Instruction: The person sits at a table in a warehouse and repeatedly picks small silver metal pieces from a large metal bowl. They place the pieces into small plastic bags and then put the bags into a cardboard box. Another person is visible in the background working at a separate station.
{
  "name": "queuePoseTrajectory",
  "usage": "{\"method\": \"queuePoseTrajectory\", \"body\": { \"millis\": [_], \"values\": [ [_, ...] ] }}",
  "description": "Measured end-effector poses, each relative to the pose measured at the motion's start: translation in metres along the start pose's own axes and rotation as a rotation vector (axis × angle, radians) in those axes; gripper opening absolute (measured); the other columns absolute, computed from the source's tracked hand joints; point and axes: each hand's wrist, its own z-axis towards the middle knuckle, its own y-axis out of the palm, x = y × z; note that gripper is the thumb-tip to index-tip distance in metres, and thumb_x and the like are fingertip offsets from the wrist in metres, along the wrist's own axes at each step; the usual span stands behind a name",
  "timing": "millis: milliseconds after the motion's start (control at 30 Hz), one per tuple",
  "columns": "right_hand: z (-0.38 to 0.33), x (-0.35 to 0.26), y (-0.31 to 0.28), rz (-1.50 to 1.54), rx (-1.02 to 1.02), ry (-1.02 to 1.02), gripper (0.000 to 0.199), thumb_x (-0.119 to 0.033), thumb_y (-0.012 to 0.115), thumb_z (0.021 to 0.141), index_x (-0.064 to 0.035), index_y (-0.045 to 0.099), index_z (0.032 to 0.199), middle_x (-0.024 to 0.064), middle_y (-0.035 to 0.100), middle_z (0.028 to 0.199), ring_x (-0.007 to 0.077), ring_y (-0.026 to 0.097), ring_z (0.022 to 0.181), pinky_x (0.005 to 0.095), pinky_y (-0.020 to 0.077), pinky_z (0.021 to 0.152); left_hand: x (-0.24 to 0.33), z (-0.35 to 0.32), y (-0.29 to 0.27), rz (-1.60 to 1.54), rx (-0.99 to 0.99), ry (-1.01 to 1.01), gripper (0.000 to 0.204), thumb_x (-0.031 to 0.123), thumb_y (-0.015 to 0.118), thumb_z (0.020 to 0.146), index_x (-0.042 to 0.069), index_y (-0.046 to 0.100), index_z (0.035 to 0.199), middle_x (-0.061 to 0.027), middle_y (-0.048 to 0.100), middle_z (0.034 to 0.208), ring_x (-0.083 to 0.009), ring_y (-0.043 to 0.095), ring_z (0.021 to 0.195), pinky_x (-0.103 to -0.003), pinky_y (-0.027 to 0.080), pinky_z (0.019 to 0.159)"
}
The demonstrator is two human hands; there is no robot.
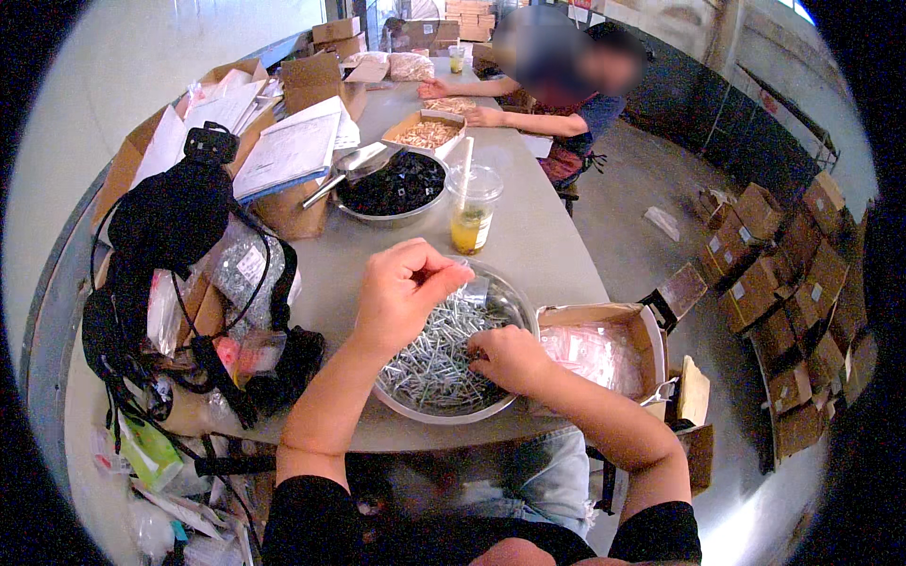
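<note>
A round metal bowl full of silvery screws stands at the near edge of the table in front of me. Over its far side my left hand is closed in a pinch on a small clear plastic bag, which hangs above the screws. My right hand is inside the right part of the bowl, its fingers curled down against the screws. What those fingers hold, if anything, is hidden. Just right of the bowl sits an open cardboard box of pinkish clear plastic bags.
Beyond the bowl stand a lidded drink cup, a bowl of black parts with a metal scoop, and a box of tan pieces. A black bag and papers crowd the left. A co-worker sits farther along.
</note>
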Motion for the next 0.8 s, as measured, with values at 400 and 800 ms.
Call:
{"method": "queuePoseTrajectory", "body": {
  "millis": [400, 800],
  "values": [
    [0.004, 0.008, 0.005, 0.112, 0.015, -0.150, 0.020, -0.027, 0.066, 0.078, -0.0114, 0.071, 0.090, 0.0163, 0.069, 0.084, 0.0360, 0.067, 0.079, 0.0466, 0.0535, 0.074, -0.014, -0.001, 0.005, -0.390, -0.209, -0.242, 0.014, 0.009, 0.074, 0.082, 0.004, 0.061, 0.079, -0.0041, 0.064, 0.087, -0.0081, 0.058, 0.079, -0.023, 0.048, 0.069],
    [0.012, 0.018, 0.010, -0.005, 0.126, -0.217, 0.020, -0.028, 0.061, 0.082, -0.0112, 0.070, 0.086, 0.0159, 0.067, 0.083, 0.0353, 0.066, 0.079, 0.0478, 0.0541, 0.071, -0.032, -0.005, 0.024, -0.366, -0.224, -0.198, 0.023, 0.018, 0.072, 0.086, 0.002, 0.058, 0.094, 0.0000, 0.061, 0.080, -0.0050, 0.053, 0.072, -0.022, 0.046, 0.064]
  ]
}}
